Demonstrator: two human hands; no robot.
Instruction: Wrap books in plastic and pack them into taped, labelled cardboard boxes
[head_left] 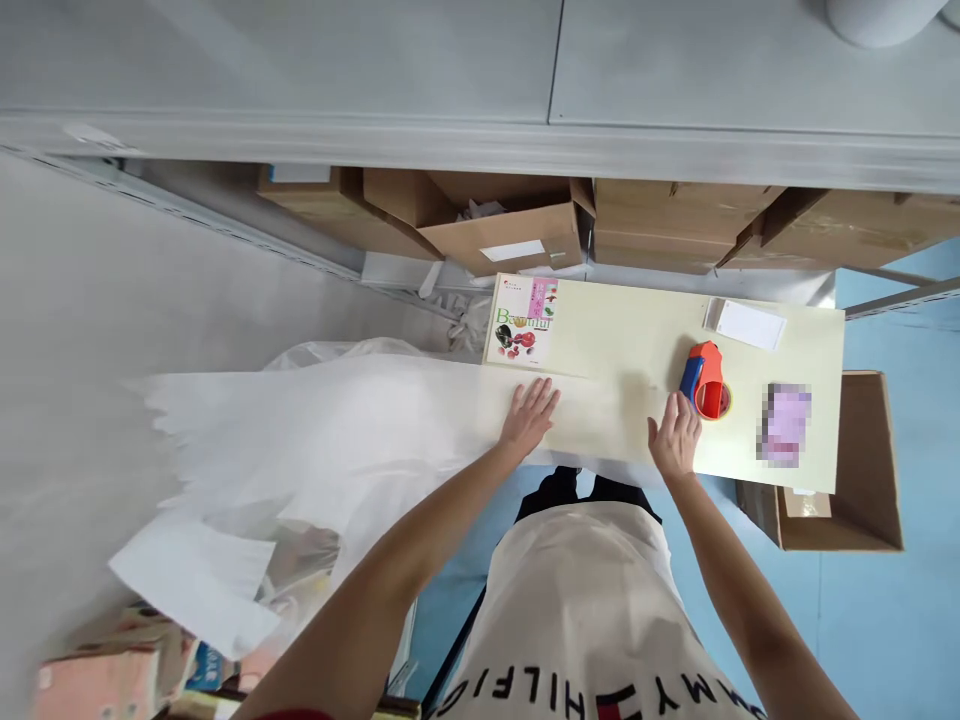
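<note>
My left hand (529, 415) lies flat with its fingers spread on a long white translucent sheet (360, 410), at the front edge of a narrow cream-coloured table (600, 330). The sheet runs off the table's left end. My right hand (676, 435) rests at the front of the table with its thumb apart from the fingers. Its fingertips are right beside an orange and blue tape dispenser (705, 382); whether they touch it I cannot tell. A booklet (523, 322) with fruit pictures and the word "Beautiful" lies at the table's back left corner.
On the table's right part are a white card-like item (750, 325) and a blurred-out purple item (786, 425). An open cardboard box (862, 470) stands on the floor at right. Cardboard boxes (510, 230) line the space under a grey counter (300, 60).
</note>
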